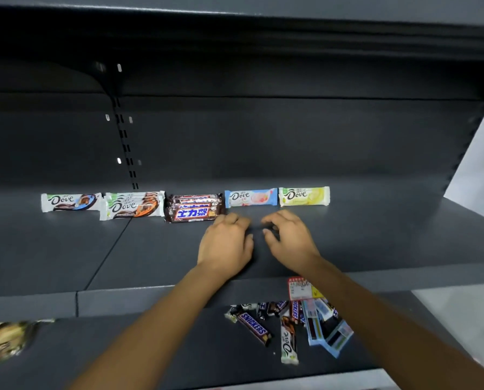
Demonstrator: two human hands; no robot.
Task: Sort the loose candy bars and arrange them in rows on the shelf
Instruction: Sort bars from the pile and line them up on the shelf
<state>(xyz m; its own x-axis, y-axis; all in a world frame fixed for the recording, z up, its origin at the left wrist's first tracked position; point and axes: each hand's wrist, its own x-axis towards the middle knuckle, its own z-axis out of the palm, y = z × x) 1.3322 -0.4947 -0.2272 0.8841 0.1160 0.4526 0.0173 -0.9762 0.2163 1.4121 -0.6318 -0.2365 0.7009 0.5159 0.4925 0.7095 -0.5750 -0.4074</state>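
Both hands are being held low over the upper shelf (375,235), just at 6 o'clock of the pink Dove bar (250,197). The left hand (225,243) and right hand (288,240) are being kept loosely curled, fingertips facing each other. Nothing is being visibly gripped in either; the gap between them is dark and blurred.

The sorted row is being built along the back, 9 to 3 o'clock: single Dove bar (70,202), stacked Dove bars (132,205), Snickers stack (194,211), pink Dove bar, yellow Dove bar (304,196).

The loose pile (291,313) is lying on the lower shelf (150,347), at 5 o'clock of the hands: a Snickers bar (253,327), a white Dove bar (289,343), pale-blue packs (328,330), more bars underneath.

Handling, judged: the bars are light and fairly stiff, the wrappers glossy and probably slippery. Each is best pinched across its short width at mid-length, not by the crimped ends. The stacks could be toppled by a knock.
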